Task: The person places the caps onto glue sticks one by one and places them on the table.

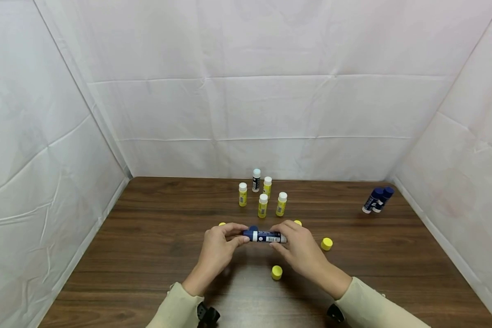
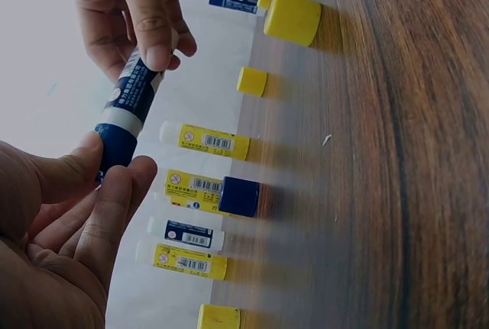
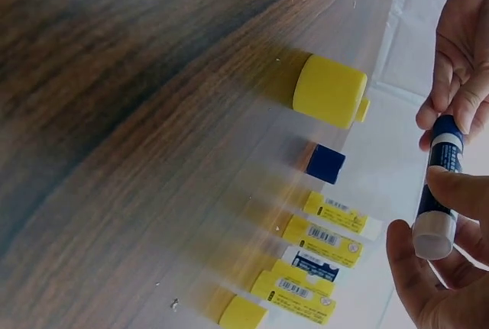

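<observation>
A blue glue stick (image 1: 266,236) lies level between both hands, raised above the table. My left hand (image 1: 219,248) pinches its blue cap end (image 2: 116,149) between thumb and fingers. With thumb and fingers, my right hand (image 1: 301,250) grips the barrel near the white base (image 3: 434,235). The cap sits on the stick, just past a white band. Behind the hands, a loose blue cap (image 3: 325,163) rests on the table. One yellow cap (image 1: 276,272) is in front of the right hand, and another yellow cap (image 1: 326,243) is to its right.
Several yellow glue sticks (image 1: 263,207) with white tops stand uncapped beyond the hands, with a dark blue one (image 1: 256,181) behind. Two blue capped glue sticks (image 1: 371,200) stand at the far right. More yellow caps (image 1: 298,222) lie near the hands. White sheets enclose the wooden table (image 1: 156,246).
</observation>
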The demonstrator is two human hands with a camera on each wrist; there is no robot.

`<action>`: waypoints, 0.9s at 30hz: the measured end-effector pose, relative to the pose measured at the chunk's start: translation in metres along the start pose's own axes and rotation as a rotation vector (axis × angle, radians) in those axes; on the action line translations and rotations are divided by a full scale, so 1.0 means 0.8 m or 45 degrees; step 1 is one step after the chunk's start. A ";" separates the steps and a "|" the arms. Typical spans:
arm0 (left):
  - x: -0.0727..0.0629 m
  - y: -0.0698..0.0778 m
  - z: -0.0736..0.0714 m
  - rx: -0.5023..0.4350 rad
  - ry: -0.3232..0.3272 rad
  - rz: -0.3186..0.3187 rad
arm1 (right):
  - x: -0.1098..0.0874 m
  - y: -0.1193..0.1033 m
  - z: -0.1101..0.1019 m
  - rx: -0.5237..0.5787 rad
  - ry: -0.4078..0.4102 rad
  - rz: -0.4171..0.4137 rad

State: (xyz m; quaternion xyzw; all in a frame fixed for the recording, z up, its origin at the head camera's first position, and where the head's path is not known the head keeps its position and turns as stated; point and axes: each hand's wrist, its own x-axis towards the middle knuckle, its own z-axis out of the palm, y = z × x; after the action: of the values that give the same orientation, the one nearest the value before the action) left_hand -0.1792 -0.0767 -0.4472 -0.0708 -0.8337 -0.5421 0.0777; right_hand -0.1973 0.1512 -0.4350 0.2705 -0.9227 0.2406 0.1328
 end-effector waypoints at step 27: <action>-0.001 0.001 0.006 -0.182 -0.028 -0.088 | 0.001 -0.003 -0.002 -0.071 0.060 -0.156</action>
State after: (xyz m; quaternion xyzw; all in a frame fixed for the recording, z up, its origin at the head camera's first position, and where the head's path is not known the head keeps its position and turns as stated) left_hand -0.1786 -0.0721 -0.4483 -0.0532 -0.7957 -0.6017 0.0448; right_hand -0.1968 0.1497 -0.4327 0.3168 -0.9073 0.2126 0.1766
